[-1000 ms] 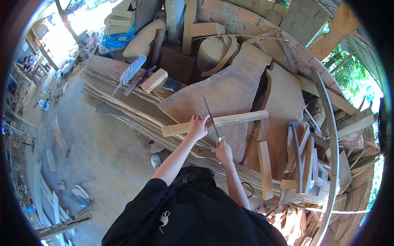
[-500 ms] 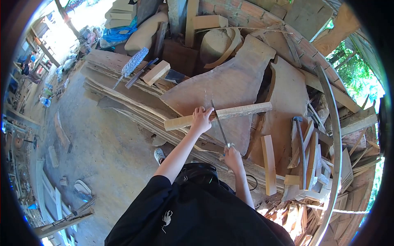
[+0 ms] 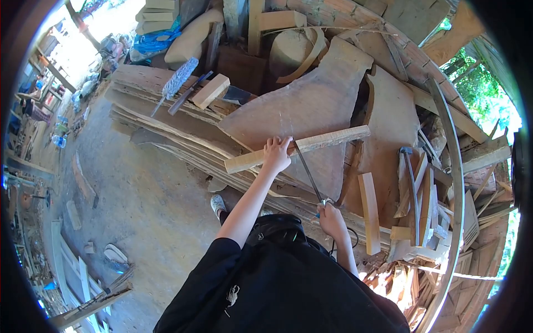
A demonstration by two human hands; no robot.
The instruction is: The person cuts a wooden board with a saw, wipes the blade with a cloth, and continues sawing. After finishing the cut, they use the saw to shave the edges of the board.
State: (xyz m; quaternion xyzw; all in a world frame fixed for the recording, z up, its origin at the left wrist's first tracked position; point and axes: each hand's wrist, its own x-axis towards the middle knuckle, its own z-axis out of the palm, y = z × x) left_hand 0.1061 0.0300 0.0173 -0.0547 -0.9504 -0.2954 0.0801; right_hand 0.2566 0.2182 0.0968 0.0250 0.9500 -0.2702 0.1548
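A long narrow wood strip (image 3: 327, 139) lies slanted across a large flat wooden slab (image 3: 294, 105). My left hand (image 3: 277, 156) presses on the strip left of its middle, fingers closed over its upper edge. In my right hand (image 3: 333, 221) is the handle of a hand saw, mostly hidden by the fingers. The saw's thin dark blade (image 3: 308, 171), seen nearly edge-on, slants up to the strip, its far end right beside my left fingertips.
Stacked rough planks (image 3: 166, 130) extend left under the slab. A blue-grey brush (image 3: 179, 79) and a wood block (image 3: 211, 91) rest on them. To the right stand an upright board (image 3: 368, 213) and a hammer-like tool (image 3: 410, 188). A long curved strip (image 3: 452, 183) arches farther right.
My right hand has drawn the saw back toward my body and slightly right, so less blade shows beyond the strip. My left hand stays on the strip. The view has shifted slightly.
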